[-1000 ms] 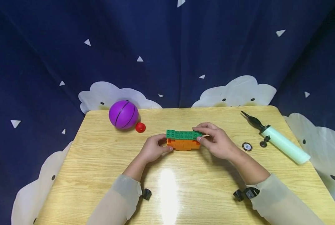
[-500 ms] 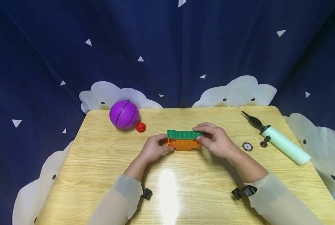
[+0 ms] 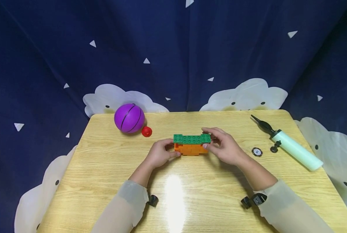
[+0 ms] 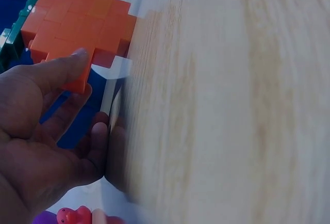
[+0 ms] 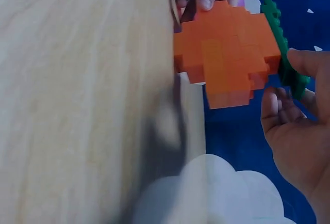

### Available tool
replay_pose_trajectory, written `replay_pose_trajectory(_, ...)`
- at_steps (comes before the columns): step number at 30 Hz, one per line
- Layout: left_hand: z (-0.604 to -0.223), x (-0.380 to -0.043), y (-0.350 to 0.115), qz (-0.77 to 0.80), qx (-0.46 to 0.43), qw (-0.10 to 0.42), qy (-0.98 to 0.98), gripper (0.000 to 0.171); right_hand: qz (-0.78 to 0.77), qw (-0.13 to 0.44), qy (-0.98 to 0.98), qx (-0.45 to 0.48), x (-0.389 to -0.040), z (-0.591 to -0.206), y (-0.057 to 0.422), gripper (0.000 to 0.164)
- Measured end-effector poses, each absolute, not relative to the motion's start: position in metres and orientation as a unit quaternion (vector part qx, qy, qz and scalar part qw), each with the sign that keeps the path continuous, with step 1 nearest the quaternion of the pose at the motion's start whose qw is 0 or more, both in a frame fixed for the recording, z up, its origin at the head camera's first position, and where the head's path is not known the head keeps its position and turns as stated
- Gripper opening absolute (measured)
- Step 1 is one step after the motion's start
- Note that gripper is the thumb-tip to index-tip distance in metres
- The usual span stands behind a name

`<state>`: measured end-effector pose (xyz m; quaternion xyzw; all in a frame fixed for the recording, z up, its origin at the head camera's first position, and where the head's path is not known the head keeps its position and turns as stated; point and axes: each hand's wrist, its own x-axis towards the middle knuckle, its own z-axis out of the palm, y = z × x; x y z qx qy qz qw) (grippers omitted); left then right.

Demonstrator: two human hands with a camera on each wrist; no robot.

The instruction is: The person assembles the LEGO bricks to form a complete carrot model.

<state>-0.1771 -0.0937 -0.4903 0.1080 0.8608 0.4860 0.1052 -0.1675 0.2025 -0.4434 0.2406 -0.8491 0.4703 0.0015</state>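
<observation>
A toy-brick build stands on the table, with a stepped orange brick body (image 3: 190, 149) topped by a row of green studded bricks (image 3: 191, 139). My left hand (image 3: 160, 153) grips the orange body at its left end, thumb on the near face and fingers behind. In the left wrist view that thumb presses the orange bricks (image 4: 77, 22). At the other end my right hand (image 3: 225, 147) holds the green row, thumb in front and fingers behind. The right wrist view shows the thumb against the green bricks (image 5: 296, 82); some fingertips are hidden.
A purple ball (image 3: 129, 118) and a small red rubber duck (image 3: 146, 131) sit at the back left. To the right lie a round black-and-white chip (image 3: 256, 152), a small black piece (image 3: 275, 147) and a pale green hand pump (image 3: 297, 150). A dark blue curtain (image 3: 173, 48) hangs behind the table.
My right fingers have shifted off the top of the green row's right end, so its studs now show. The left hand keeps its grip, and the build stays in place.
</observation>
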Motion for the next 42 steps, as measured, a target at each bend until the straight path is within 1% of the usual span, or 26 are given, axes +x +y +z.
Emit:
replay_pose_trajectory(6,-0.491,-0.177,-0.093,0.486,0.108,0.105,0.861,0.044,0.456,-0.018,-0.865,0.207,-0.166,-0.454,0.208,0.063)
replay_pose_trajectory(12,-0.491,-0.177,-0.094,0.482,0.105,0.103,0.863,0.044,0.457,-0.05,-0.872,0.169,-0.165,-0.468,0.211,0.063)
replay_pose_trajectory(16,-0.491,-0.177,-0.094,0.486,0.104,0.105,0.861,0.043,0.433,-0.051,-0.883,0.172,-0.165,-0.477,0.211,0.055)
replay_pose_trajectory(20,-0.492,-0.176,-0.093,0.489,0.103,0.102,0.86,0.042,0.418,-0.046,-0.892,0.167,-0.165,-0.481,0.21,0.042)
replay_pose_trajectory(27,-0.493,-0.176,-0.092,0.493,0.096,0.103,0.858,0.042,0.421,-0.069,-0.892,0.148,-0.165,-0.481,0.208,0.025)
replay_pose_trajectory(30,-0.494,-0.176,-0.093,0.5,0.093,0.103,0.855,0.042,0.423,-0.069,-0.891,0.152,-0.166,-0.481,0.206,0.02)
replay_pose_trajectory(34,-0.497,-0.171,-0.095,0.521,0.089,0.112,0.842,0.04,0.425,-0.07,-0.888,0.159,-0.163,-0.482,0.206,0.019)
replay_pose_trajectory(37,-0.499,-0.167,-0.095,0.532,0.086,0.124,0.833,0.04,0.425,-0.074,-0.888,0.156,-0.16,-0.482,0.208,0.022)
replay_pose_trajectory(42,-0.495,-0.163,-0.096,0.538,0.08,0.134,0.828,0.049,0.427,-0.08,-0.888,0.148,-0.16,-0.479,0.208,0.047)
